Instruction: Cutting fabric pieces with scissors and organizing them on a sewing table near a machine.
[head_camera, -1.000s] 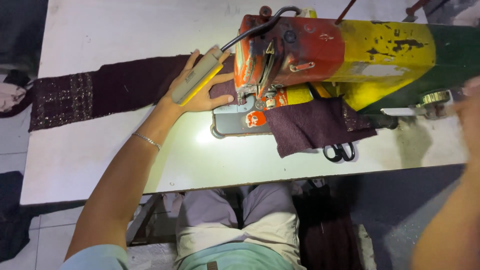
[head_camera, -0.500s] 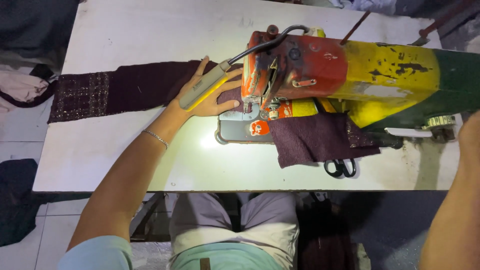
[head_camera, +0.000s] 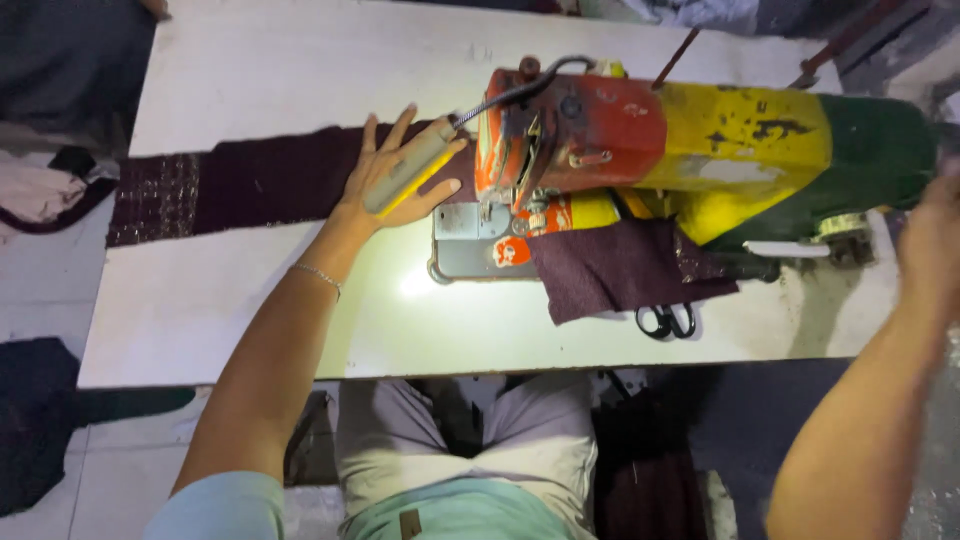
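A single head-worn camera looked steeply down from above the seated person's lap onto the sewing machine (head_camera: 640, 170). It faced forward across the white table (head_camera: 250, 310), fairly near the machine, with floor showing left of and below it. No second view overlapped.

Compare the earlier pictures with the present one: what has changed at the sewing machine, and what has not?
The right hand has stayed out at the machine's far end by the handwheel; whether it grips it is unclear. The left hand stays flat on the dark fabric strip. The sewing machine, maroon cloth and scissors are unmoved.
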